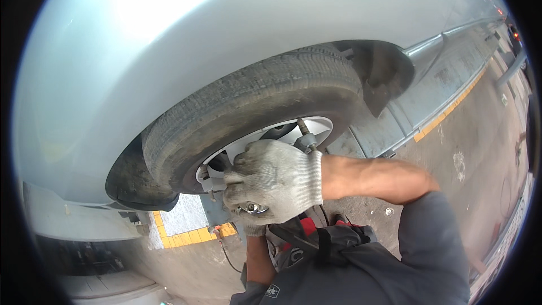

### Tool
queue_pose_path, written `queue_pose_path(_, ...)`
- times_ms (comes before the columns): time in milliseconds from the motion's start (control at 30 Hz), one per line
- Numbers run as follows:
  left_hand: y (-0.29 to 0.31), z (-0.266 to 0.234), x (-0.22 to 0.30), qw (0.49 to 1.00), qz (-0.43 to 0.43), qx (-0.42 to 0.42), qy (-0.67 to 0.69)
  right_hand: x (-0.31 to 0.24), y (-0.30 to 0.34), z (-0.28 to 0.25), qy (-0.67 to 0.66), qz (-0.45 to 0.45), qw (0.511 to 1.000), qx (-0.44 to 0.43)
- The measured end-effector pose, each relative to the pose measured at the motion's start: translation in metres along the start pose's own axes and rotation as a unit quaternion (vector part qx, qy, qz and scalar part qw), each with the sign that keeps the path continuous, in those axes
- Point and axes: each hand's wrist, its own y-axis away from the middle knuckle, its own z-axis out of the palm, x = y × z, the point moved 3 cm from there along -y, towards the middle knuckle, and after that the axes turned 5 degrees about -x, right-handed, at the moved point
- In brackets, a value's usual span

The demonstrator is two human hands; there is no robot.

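A grey-white work glove covers my right hand [271, 178], which is in front of the wheel with its fingers curled closed around part of a metal wheel clamp [306, 142]. A shiny round metal end [252, 208] shows at the fingers. One clamp arm reaches the upper right of the silver rim [322, 127], another its lower left. My gloved left hand [255, 230] is just below the right; only its cuff shows, so its fingers are hidden. Around the rim is a worn, dusty black tyre [254, 90].
The car's silver body [141, 51] arches over the tyre. A blue-grey platform [418, 101] with a yellow edge runs alongside to the right. Below the wheel hangs a thin black cable [227, 255] near an orange-red fitting [215, 230]. Concrete floor [451, 158] lies beyond.
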Motion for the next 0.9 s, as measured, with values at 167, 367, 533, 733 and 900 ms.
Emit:
queue_pose_path(167, -0.004, 0.001, 0.001, 1.000, 0.003, 0.004, -0.017, -0.010, 0.006, 0.008, 0.058, 0.057, 0.994, 0.071)
queue_pose_path(367, -0.008, 0.002, 0.002, 0.999, 0.009, 0.013, -0.030, -0.015, 0.010, 0.039, 0.095, 0.144, 0.984, 0.052)
queue_pose_path(533, -0.010, 0.001, 0.004, 0.998, 0.021, 0.016, -0.056, -0.020, 0.004, 0.042, 0.105, 0.208, 0.972, 0.040)
queue_pose_path(733, -0.006, 0.000, -0.002, 0.979, 0.061, -0.017, -0.194, -0.021, 0.015, 0.015, 0.069, 0.127, 0.983, 0.113)
queue_pose_path(900, -0.007, -0.002, -0.002, 0.942, 0.112, -0.054, -0.311, -0.015, 0.016, 0.016, 0.026, 0.083, 0.971, 0.223)
